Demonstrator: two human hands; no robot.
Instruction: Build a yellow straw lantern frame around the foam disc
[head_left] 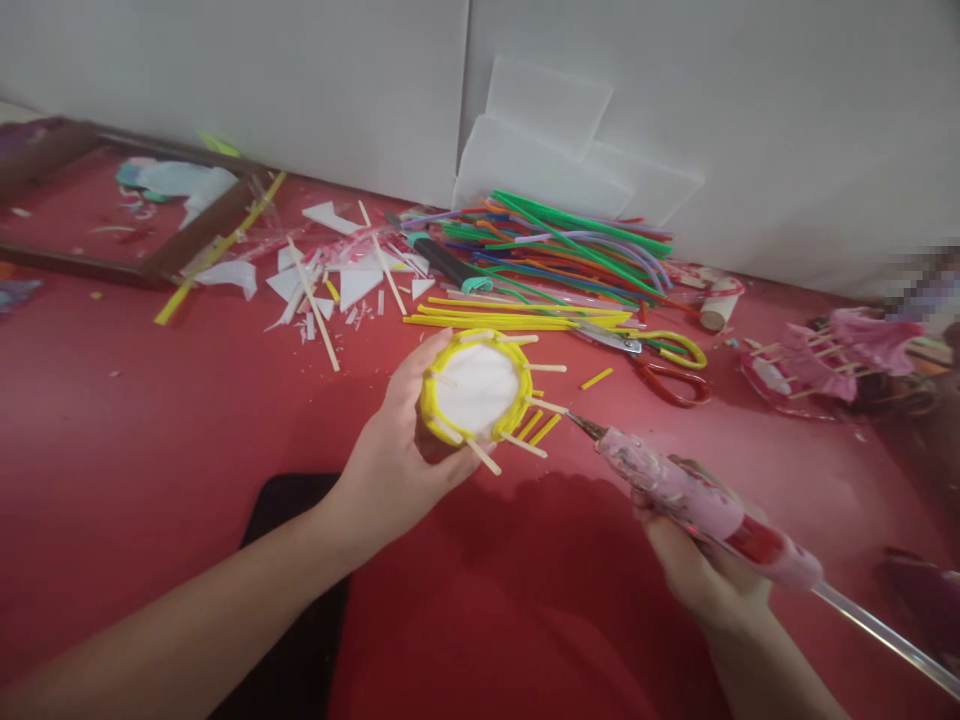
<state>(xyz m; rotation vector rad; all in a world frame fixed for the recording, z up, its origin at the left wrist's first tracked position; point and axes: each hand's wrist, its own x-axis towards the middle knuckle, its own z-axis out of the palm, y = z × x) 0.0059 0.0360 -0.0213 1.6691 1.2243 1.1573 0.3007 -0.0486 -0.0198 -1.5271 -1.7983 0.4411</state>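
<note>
My left hand [397, 450] is closed around a small round craft piece [477, 388]: a white foam disc ringed with yellow pipe cleaner, with thin wooden sticks poking out all around. My right hand [694, 560] grips a pink hot glue gun [690, 495]. Its metal nozzle points up and left, a short way from the disc's right edge and not touching it. A clear glue stick trails from the back of the gun toward the lower right.
On the red surface lie a heap of coloured pipe cleaners [555, 250], yellow ones [517, 318], scissors with red and yellow handles [660, 365], white foam scraps and wooden sticks [322, 290], a pink stick craft [832, 355], a wooden frame [150, 265] and white foam sheets [547, 150].
</note>
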